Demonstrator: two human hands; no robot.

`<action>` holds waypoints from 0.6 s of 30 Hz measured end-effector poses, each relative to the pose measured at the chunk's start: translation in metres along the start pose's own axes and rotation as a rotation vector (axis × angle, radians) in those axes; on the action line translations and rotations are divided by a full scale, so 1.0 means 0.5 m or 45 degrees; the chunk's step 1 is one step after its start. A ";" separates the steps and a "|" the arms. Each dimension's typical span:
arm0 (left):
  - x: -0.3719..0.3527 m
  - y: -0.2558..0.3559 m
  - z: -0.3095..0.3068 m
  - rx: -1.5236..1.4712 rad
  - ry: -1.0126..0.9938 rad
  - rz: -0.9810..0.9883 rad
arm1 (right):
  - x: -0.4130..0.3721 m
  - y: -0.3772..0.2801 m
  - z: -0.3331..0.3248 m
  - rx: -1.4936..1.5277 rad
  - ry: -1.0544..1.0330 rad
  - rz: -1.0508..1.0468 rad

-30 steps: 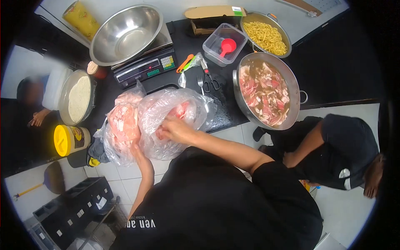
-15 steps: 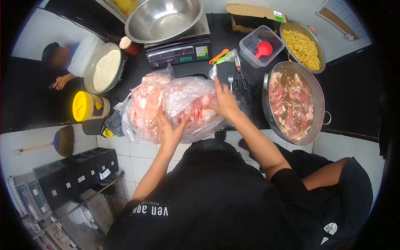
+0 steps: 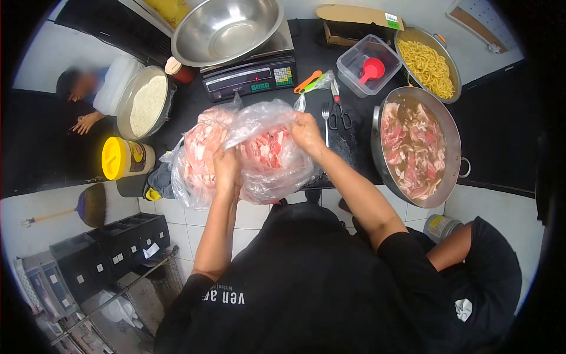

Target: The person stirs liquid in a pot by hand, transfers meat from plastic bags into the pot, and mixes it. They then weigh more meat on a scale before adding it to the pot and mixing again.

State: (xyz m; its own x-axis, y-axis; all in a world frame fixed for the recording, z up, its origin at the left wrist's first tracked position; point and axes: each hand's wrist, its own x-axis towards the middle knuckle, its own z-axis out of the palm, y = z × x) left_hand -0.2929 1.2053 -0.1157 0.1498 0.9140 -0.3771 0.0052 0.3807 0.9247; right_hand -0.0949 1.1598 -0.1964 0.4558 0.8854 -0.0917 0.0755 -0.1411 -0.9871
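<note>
A clear plastic bag of sliced raw meat lies at the table's front, its mouth spread. My left hand pinches the bag's left edge, and my right hand grips its right edge. Pink meat shows between my hands. Against its left side rests a second plastic bag, also full of meat. Just beyond my right hand lie a fork and black-handled scissors. Farther right, a metal pan holds meat slices in brownish liquid.
A steel bowl sits on a digital scale. Behind are orange and green measuring spoons, a clear container with a red scoop, and a pot of yellow noodles. Another person is beside the flour basin at left.
My hands have gone from lying over the bag and its meat to gripping the bag's edges. The plastic is lifted and drawn apart, exposing more meat. The view has shifted slightly.
</note>
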 end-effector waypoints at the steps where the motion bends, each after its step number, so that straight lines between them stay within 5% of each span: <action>1: -0.003 0.011 -0.001 0.019 -0.012 0.043 | 0.001 -0.043 -0.001 -0.008 -0.030 0.013; 5: -0.015 0.027 -0.012 -0.078 0.032 0.094 | 0.020 -0.126 0.009 0.134 -0.108 0.027; 14: 0.019 -0.030 -0.060 0.776 -0.325 0.405 | 0.039 -0.120 -0.073 -0.162 -0.257 -0.200; 17: -0.036 0.015 -0.046 1.200 -0.052 0.790 | 0.031 -0.153 -0.113 -0.942 -0.332 -0.099; 18: -0.054 0.044 -0.036 1.201 -0.057 0.795 | 0.020 -0.155 -0.123 -0.940 -0.325 -0.099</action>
State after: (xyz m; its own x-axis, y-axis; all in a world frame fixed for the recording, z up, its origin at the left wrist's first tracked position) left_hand -0.3148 1.1917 -0.0859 0.4227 0.8939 0.1493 0.6581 -0.4161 0.6275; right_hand -0.0417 1.1523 -0.1125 0.2141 0.9665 -0.1415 0.7096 -0.2534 -0.6575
